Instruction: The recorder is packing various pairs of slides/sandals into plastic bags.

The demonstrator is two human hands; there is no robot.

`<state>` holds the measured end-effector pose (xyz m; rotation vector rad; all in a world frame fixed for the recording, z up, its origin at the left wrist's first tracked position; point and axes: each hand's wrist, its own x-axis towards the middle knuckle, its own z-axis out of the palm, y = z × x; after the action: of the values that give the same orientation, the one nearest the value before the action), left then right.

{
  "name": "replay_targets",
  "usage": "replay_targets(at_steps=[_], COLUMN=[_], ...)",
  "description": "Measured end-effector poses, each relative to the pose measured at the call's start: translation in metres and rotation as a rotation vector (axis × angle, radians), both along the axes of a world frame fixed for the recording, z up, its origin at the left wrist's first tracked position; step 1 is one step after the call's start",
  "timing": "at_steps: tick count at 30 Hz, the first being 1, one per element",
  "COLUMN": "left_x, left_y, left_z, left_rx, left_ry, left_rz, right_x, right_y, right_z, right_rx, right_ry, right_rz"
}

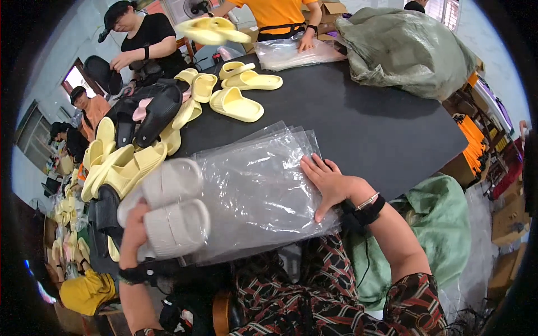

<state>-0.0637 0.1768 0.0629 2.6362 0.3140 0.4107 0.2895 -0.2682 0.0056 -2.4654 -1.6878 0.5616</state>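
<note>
My left hand point(134, 227) is closed around the heel end of a pair of pale grey slide slippers point(176, 228), held side by side. The slippers overlap the left part of a stack of clear plastic bags point(255, 185); whether any film covers them I cannot tell. On the right edge of that stack my right hand point(330, 182) lies flat with its fingers spread, pressing the top bags. The bags are fanned a little out of line, near the front edge of the dark table point(386, 140).
Yellow slippers point(241, 105) and black slippers point(159, 115) are heaped left and beyond the bags. A large grey-green sack point(403, 53) fills the far right, and a green sack point(437, 224) stands beside me. Across the table, a person in orange point(274, 14) touches other bags; a person in black point(148, 36) handles slippers.
</note>
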Motion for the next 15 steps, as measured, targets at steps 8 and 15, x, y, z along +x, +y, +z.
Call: replay_targets(at_steps=[8, 15], left_x=[-0.068, -0.063], left_y=[0.004, -0.057], left_z=[0.120, 0.183], left_rx=[-0.223, 0.249], left_ry=[-0.297, -0.436], left_rz=[0.432, 0.445], right_x=[-0.025, -0.059], right_y=[-0.018, -0.003], right_z=[0.028, -0.013], right_rx=[0.221, 0.181], right_ry=[0.033, -0.108], right_rz=[-0.063, 0.175])
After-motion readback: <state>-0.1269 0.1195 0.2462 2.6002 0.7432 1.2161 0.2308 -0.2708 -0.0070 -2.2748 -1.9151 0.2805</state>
